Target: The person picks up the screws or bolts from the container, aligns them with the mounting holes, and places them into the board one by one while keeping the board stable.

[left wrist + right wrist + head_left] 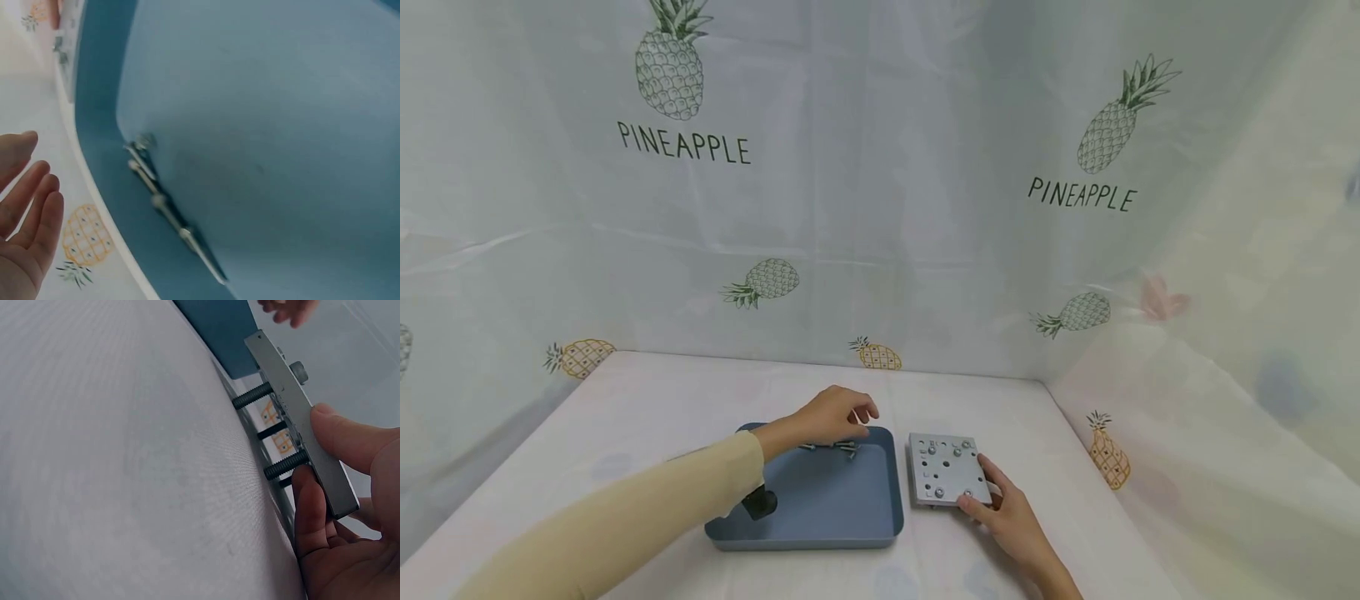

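Observation:
A square metal plate (955, 483) with drilled holes is gripped at its right edge by my right hand (1013, 512), thumb on top and fingers beneath. Several bolts pass through it; in the right wrist view their threaded shanks (286, 465) stick out below and one bolt head (299, 372) stands on the upper face. My left hand (838, 414) hovers over the far edge of a blue tray (820, 542), its fingers loosely bent and holding nothing in the left wrist view. Several loose screws (165, 209) lie along the tray's far inner wall, apart from that hand.
The tray stands left of the plate on a white cloth-covered table (662, 417). A pale curtain (887, 208) printed with pineapples hangs behind the table and at its sides. A dark round object (761, 502) shows below the left sleeve (700, 483), over the tray.

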A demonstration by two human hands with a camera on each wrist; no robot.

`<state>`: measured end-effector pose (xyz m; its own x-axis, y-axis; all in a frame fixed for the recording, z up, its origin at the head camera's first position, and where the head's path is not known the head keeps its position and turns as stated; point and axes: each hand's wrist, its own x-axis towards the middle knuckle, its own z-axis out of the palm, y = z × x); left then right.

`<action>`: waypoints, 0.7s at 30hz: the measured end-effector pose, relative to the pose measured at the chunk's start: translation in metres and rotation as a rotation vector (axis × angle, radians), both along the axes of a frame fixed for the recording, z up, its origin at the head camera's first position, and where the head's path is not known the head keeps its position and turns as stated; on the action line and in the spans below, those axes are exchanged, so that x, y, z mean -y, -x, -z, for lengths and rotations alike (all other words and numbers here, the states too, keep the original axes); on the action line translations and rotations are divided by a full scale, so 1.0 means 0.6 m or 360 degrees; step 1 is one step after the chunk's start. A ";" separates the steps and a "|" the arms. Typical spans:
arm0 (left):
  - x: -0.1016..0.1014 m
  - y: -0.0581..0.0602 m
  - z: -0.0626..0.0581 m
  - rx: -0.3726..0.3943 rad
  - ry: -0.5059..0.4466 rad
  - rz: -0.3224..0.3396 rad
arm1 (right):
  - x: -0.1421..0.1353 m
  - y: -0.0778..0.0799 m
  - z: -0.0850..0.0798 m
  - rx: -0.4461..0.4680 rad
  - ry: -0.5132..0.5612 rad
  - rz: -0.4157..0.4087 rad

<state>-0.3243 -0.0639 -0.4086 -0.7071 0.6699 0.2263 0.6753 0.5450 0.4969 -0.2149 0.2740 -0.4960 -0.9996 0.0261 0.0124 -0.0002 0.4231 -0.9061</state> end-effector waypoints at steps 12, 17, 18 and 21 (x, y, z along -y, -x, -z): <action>0.054 -0.011 0.022 0.0014 0.0083 0.0043 | -0.004 -0.003 0.002 0.0002 0.0049 -0.0013; 0.053 -0.017 0.030 0.0037 0.0100 0.0114 | -0.002 -0.002 0.003 0.0016 0.0049 0.0000; 0.052 -0.017 0.031 0.0035 0.0114 0.0128 | -0.002 -0.001 0.003 0.0019 0.0051 0.0002; 0.050 -0.015 0.036 0.0037 0.0160 0.0173 | 0.000 -0.001 0.003 0.0028 0.0067 0.0010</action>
<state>-0.3150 -0.0938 -0.4303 -0.6336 0.7611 0.1390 0.7220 0.5171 0.4597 -0.2145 0.2740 -0.4979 -0.9995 0.0323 -0.0062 0.0181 0.3848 -0.9228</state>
